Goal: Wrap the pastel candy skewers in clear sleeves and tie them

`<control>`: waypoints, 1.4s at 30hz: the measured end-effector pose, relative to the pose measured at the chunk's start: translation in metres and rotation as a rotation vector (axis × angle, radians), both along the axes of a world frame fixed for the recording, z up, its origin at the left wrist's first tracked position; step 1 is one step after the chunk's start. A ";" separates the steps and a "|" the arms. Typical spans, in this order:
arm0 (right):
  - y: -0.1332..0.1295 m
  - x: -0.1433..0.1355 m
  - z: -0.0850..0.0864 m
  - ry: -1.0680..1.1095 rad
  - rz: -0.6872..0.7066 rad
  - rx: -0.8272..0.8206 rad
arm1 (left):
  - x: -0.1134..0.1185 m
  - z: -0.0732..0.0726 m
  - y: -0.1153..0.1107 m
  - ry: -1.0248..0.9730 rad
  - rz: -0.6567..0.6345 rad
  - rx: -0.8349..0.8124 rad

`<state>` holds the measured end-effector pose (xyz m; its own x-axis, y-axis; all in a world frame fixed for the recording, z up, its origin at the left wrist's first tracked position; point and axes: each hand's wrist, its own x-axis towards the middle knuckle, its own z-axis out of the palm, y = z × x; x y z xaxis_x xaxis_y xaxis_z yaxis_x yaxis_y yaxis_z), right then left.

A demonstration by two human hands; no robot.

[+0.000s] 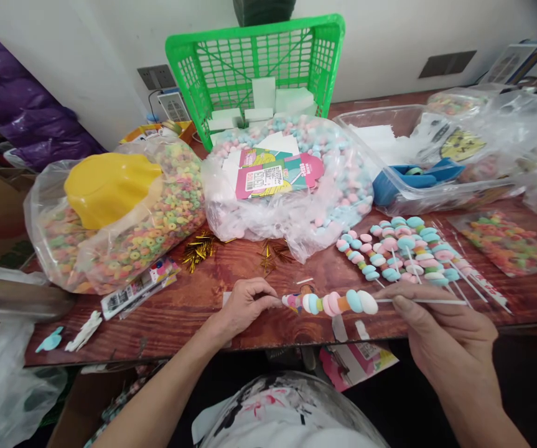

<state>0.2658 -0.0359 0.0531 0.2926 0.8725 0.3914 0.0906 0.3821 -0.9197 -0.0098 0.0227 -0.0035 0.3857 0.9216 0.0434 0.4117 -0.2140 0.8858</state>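
Note:
A candy skewer (331,303) of white, blue and pink marshmallows with orange and green rings between them lies level above the table's front edge. My right hand (450,339) is closed around its white stick, on the right of the candy. At the other end, the thumb and fingers of my left hand (247,308) pinch the tip, where a small printed wrapper or piece shows; its exact form is unclear. Beyond my right hand lies a group of similar marshmallow skewers (406,249) with their sticks pointing towards me.
Behind stand a bag of marshmallows (347,186) with printed cards (268,177) on top, a bag of ring candies (156,236) with a yellow bowl (109,186), a green basket (254,59) and a clear tub (417,202). Gold tinsel ties (199,250) lie mid-table.

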 end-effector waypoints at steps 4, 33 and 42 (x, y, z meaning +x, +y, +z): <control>-0.003 -0.004 0.000 -0.136 0.062 0.023 | 0.001 0.003 0.000 -0.011 -0.030 -0.015; -0.001 0.002 -0.006 -0.131 0.369 -0.001 | -0.002 0.012 0.000 0.052 -0.423 0.425; -0.005 -0.006 -0.017 -0.039 0.266 -0.016 | 0.003 0.014 -0.010 0.069 -0.273 0.331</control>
<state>0.2602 -0.0406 0.0360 0.0366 0.9227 0.3837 0.0245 0.3830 -0.9234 -0.0072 0.0127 0.0107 0.6258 0.7258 0.2856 0.3560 -0.5915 0.7234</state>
